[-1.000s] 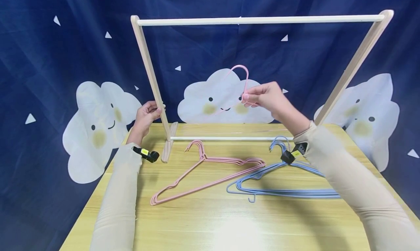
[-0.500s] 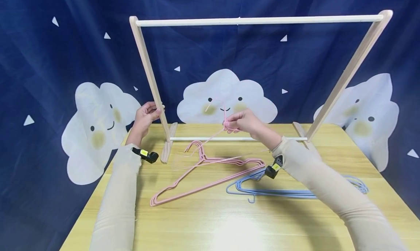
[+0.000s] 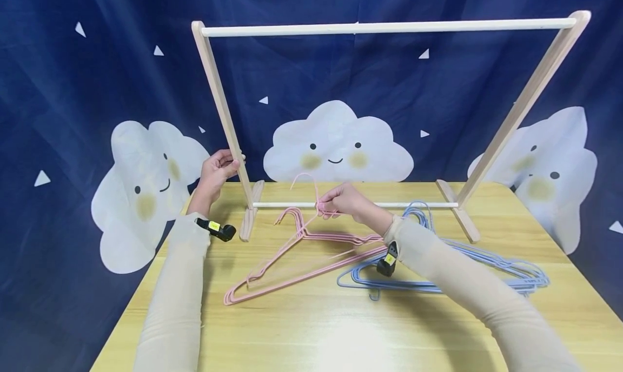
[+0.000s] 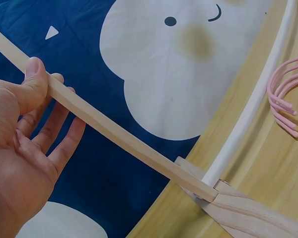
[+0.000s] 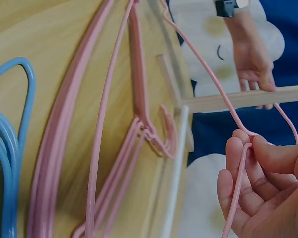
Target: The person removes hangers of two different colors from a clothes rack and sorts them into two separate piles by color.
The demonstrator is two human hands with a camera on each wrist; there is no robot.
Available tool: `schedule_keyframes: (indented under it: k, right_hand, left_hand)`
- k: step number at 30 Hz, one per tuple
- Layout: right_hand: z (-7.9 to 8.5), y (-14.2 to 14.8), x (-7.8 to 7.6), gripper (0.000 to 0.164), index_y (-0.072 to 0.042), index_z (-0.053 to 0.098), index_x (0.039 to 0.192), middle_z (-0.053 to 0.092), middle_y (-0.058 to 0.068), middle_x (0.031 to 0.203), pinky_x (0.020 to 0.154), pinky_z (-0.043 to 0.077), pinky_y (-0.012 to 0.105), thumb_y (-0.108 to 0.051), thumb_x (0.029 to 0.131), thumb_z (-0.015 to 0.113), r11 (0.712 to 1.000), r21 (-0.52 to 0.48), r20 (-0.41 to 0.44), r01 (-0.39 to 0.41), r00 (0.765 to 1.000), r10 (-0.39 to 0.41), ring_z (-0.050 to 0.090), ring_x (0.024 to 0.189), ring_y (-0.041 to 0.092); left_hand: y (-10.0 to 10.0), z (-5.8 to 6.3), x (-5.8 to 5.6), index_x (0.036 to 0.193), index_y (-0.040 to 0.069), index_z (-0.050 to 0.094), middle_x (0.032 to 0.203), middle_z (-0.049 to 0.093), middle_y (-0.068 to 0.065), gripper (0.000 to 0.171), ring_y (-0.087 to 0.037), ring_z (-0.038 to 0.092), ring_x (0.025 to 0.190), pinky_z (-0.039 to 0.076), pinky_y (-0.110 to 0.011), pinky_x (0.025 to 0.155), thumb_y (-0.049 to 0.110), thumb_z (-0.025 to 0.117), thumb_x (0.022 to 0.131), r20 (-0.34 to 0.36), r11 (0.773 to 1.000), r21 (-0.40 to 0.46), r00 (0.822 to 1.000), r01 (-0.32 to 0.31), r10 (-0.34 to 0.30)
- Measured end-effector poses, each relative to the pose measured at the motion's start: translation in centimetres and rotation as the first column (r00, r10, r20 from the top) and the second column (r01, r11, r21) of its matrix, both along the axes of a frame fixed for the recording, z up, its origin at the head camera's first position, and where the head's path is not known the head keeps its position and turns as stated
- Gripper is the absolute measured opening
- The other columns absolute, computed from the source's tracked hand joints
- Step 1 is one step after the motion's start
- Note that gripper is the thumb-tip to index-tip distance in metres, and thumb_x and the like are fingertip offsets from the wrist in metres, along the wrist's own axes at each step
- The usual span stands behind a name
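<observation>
My left hand (image 3: 214, 174) grips the left post (image 3: 221, 99) of a wooden clothes rack, thumb in front and fingers behind in the left wrist view. My right hand (image 3: 348, 200) pinches a pink clothes hanger (image 5: 212, 80) just below its hook, between thumb and fingers. This hanger hangs in front of the rack's lower rod (image 3: 282, 205), its hook pointing up. In the head view it overlaps a stack of pink hangers (image 3: 298, 220) lying on the table. Several blue hangers (image 3: 399, 286) lie to the right, partly hidden by my right sleeve.
The rack's white top rod (image 3: 370, 28) spans high above the table, and its right post (image 3: 521, 110) leans outward in the head view. One right foot (image 3: 459, 212) rests on the wooden table (image 3: 263, 339). Behind hangs a blue curtain (image 3: 311, 69) with clouds.
My right hand has come down and to the left with the pink hanger, from high inside the rack frame to above the pink stack. The left hand stays on the post.
</observation>
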State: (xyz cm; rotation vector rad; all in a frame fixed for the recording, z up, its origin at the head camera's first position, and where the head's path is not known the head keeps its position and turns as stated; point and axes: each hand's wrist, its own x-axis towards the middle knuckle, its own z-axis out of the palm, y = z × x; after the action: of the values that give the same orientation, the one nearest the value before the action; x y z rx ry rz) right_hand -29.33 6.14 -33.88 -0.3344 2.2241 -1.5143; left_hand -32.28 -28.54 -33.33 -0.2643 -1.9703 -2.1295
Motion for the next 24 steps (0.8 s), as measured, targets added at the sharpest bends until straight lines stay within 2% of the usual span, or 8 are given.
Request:
schedule_keyframes:
  k: [5, 10, 17, 21, 24]
  right_hand:
    - [-0.7, -0.6, -0.1, 0.021, 0.008, 0.072, 0.111, 0.079, 0.011, 0.086, 0.071, 0.061, 0.026, -0.004, 0.094, 0.071, 1.000, -0.002, 0.004, 0.005, 1.000, -0.005, 0.072, 0.069, 0.014]
    - [-1.3, -1.1, -0.1, 0.020, 0.010, 0.072, 0.110, 0.078, 0.006, 0.078, 0.067, 0.061, 0.025, -0.002, 0.094, 0.071, 1.000, -0.005, 0.016, 0.017, 1.000, -0.017, 0.072, 0.066, 0.014]
    - [-2.3, -2.1, -0.1, 0.020, 0.011, 0.072, 0.111, 0.077, 0.005, 0.076, 0.082, 0.063, 0.038, 0.000, 0.094, 0.070, 0.999, 0.009, 0.050, 0.034, 0.998, -0.035, 0.070, 0.063, 0.012]
    - [-2.7, -2.8, -0.2, 0.018, 0.011, 0.073, 0.109, 0.076, 0.006, 0.076, 0.083, 0.063, 0.040, 0.002, 0.093, 0.071, 0.999, 0.001, 0.070, 0.053, 0.996, -0.053, 0.071, 0.064, 0.014]
    - [-2.7, -3.3, -0.2, 0.017, 0.012, 0.072, 0.108, 0.075, 0.006, 0.075, 0.089, 0.062, 0.043, 0.006, 0.092, 0.070, 0.997, -0.020, 0.098, 0.071, 0.993, -0.068, 0.071, 0.065, 0.014]
  left_hand:
    - [0.1, 0.5, 0.3, 0.103, 0.013, 0.064, 0.094, 0.075, 0.009, 0.014, -0.006, 0.068, 0.089, 0.059, -0.017, 0.078, -0.001, 0.063, 0.098, -0.006, 1.000, -0.001, 1.000, -0.001, 0.001]
    - [0.1, 0.6, 0.5, 0.103, 0.013, 0.064, 0.093, 0.075, 0.010, 0.013, -0.005, 0.068, 0.089, 0.058, -0.017, 0.078, 0.001, 0.064, 0.098, 0.005, 1.000, -0.006, 1.000, -0.010, 0.010]
    - [0.0, 0.1, 0.8, 0.102, 0.014, 0.064, 0.093, 0.074, 0.010, 0.014, -0.004, 0.068, 0.089, 0.058, -0.016, 0.079, 0.000, 0.063, 0.098, 0.018, 1.000, -0.016, 1.000, -0.008, 0.008]
    - [0.0, 0.1, 0.8, 0.102, 0.015, 0.065, 0.094, 0.074, 0.010, 0.015, -0.005, 0.067, 0.090, 0.058, -0.016, 0.079, 0.001, 0.064, 0.098, 0.010, 0.999, -0.028, 1.000, -0.017, 0.017]
    - [0.0, 0.2, 0.7, 0.103, 0.016, 0.065, 0.094, 0.074, 0.010, 0.016, -0.005, 0.067, 0.091, 0.058, -0.017, 0.080, 0.001, 0.064, 0.099, 0.000, 0.999, -0.040, 1.000, -0.017, 0.017]
